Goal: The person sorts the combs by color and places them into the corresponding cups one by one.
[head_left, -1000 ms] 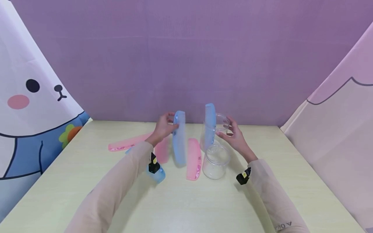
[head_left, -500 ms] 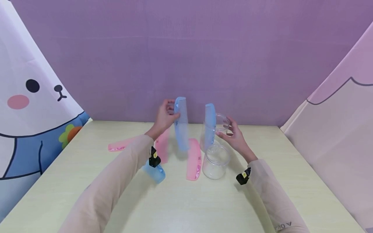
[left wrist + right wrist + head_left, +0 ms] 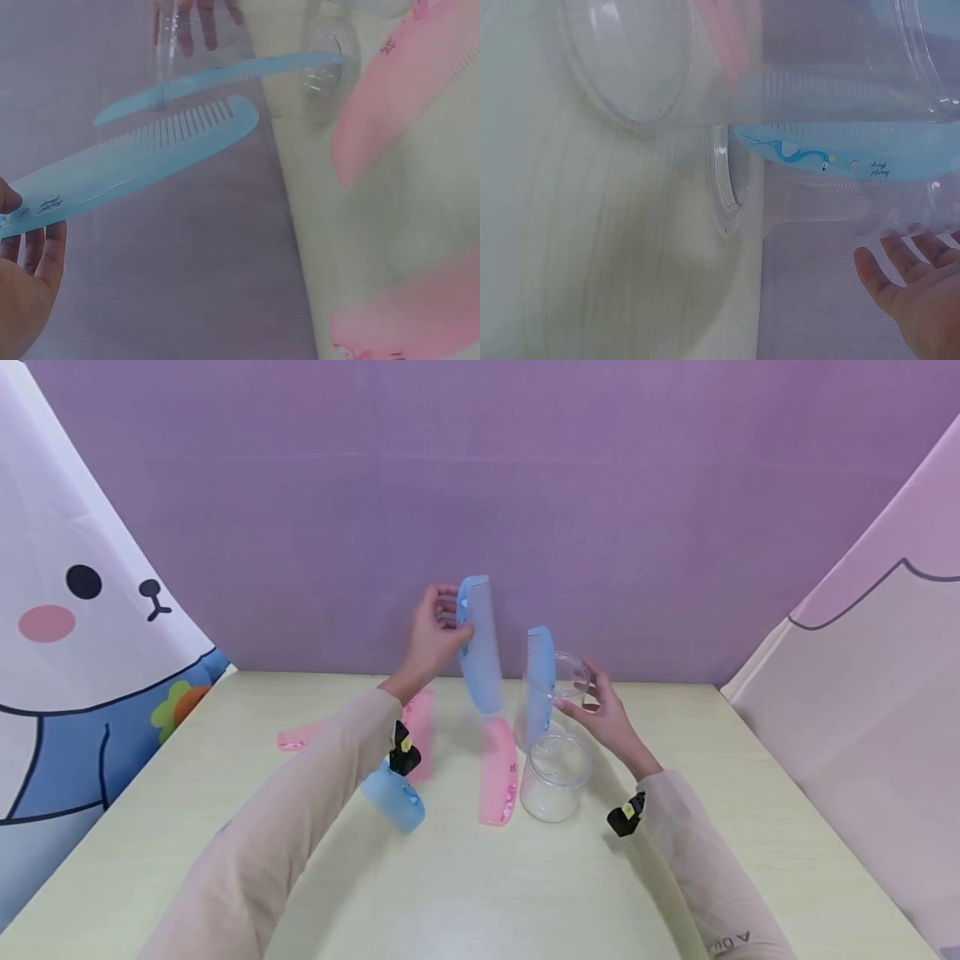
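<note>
Above table (image 3: 480, 893), left hand (image 3: 431, 643) pinching tilted comb (image 3: 482, 653), right hand (image 3: 609, 717) gripping jar (image 3: 566, 685)

The left fingers (image 3: 442, 590) have lifted their blue comb (image 3: 482, 647) higher (and rightward).

On the right sleeve (image 3: 701, 868), between four and five o'clock in the head view, some dark letters (image 3: 727, 942) are printed, of which an "A" can be read. On the standing blue comb (image 3: 922, 156), at three o'clock in the right wrist view, seemingly "beautiful flamingo" is written upside down. On the held blue comb (image 3: 127, 166) and the pink comb (image 3: 401, 82), the small script cannot be read.
</note>
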{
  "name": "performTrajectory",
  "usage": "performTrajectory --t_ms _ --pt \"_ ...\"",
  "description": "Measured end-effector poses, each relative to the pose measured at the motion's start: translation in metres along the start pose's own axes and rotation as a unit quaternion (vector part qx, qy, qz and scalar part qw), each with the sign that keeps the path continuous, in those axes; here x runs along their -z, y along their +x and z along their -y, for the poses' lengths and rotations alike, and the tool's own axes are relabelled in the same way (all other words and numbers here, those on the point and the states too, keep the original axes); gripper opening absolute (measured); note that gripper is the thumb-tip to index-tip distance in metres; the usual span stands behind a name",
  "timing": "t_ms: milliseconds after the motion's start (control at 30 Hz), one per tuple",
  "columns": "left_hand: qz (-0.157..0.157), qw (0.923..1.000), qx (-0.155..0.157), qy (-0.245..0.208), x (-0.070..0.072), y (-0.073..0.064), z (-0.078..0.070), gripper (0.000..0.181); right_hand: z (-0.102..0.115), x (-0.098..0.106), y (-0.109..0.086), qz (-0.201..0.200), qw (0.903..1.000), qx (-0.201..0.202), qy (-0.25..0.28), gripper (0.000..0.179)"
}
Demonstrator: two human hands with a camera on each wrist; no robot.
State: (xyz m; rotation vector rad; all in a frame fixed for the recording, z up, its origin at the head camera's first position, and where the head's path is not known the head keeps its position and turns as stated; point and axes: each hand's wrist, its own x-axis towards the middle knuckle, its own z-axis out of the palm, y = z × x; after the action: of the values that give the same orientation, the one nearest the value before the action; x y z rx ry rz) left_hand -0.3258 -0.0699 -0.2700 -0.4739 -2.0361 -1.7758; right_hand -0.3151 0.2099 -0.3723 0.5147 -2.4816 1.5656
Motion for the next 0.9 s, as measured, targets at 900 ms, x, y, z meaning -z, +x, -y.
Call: performTrajectory --t_ms 900 --pt "-0.068 0.9892 -0.118 -0.053 -0.046 0.009 -0.037 0.041 0.024 0.001 -0.008 0.010 0.9998 -0.013 0.008 0.081"
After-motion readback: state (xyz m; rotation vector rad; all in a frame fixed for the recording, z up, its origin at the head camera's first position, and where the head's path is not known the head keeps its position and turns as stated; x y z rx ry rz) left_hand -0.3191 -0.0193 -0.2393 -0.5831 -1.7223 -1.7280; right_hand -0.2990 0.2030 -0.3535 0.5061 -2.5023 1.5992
